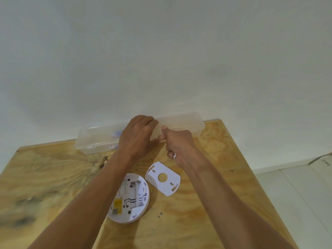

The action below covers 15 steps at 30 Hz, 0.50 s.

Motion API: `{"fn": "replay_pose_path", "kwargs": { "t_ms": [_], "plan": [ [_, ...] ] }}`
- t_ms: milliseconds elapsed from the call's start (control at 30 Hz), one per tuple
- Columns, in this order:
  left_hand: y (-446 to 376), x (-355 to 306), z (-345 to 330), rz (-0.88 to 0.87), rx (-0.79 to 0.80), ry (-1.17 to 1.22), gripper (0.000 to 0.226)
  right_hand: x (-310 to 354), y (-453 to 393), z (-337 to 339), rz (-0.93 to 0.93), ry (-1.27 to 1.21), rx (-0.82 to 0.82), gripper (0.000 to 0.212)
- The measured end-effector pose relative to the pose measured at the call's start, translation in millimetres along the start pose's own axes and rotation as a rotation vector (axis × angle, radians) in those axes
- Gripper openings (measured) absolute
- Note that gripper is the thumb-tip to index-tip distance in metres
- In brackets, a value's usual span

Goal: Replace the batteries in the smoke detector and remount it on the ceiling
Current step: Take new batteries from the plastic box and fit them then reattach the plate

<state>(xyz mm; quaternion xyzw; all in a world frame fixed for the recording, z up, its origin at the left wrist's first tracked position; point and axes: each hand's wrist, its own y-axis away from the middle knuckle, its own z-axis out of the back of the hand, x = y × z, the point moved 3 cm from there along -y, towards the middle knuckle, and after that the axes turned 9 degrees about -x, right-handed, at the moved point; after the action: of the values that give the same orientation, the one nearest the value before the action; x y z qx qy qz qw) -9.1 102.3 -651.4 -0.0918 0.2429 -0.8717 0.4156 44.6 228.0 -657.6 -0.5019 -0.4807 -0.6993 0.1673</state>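
The smoke detector (132, 198) lies on its face on the plywood counter (53, 177), its open back turned up so that the white inner housing, black markings and a yellow label show. The left forearm crosses just over its left edge. Just beyond the detector and to its right lies the white mounting plate (163, 178), flat on the wood, with a round hole in its middle and short slots near its ends; the two parts are close but apart.

Farther from the detector, both hands meet at a long clear plastic box (181, 123) that stands along the back edge of the counter against the white wall (161, 51). The left hand (137, 135) rests palm down on top of the box, fingers curved over its lid. The right hand (177, 143) is at the box's front edge, its fingers curled in narrow and the thumb raised against the plastic; a small white thing shows within the curled fingers, too little of it to name. Something blue shows dimly inside the box, left of the left hand.
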Motion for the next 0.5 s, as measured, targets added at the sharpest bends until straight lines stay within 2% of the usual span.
{"fn": "replay_pose_path", "kwargs": {
  "t_ms": [167,233,400,500],
  "plan": [
    [0,-4,5,-0.016,-0.07,-0.006,0.083,29,-3,12,0.113,0.166,0.122,0.017],
    [3,-8,5,-0.027,-0.122,-0.004,0.086,43,-2,16,0.188,0.271,0.165,0.013],
    [9,-9,5,-0.027,-0.161,-0.152,0.092,73,-6,12,0.28,0.484,0.169,0.024],
    [8,-11,10,-0.016,-0.164,-0.193,0.094,79,-13,7,0.228,0.491,0.193,0.029]
  ]
}}
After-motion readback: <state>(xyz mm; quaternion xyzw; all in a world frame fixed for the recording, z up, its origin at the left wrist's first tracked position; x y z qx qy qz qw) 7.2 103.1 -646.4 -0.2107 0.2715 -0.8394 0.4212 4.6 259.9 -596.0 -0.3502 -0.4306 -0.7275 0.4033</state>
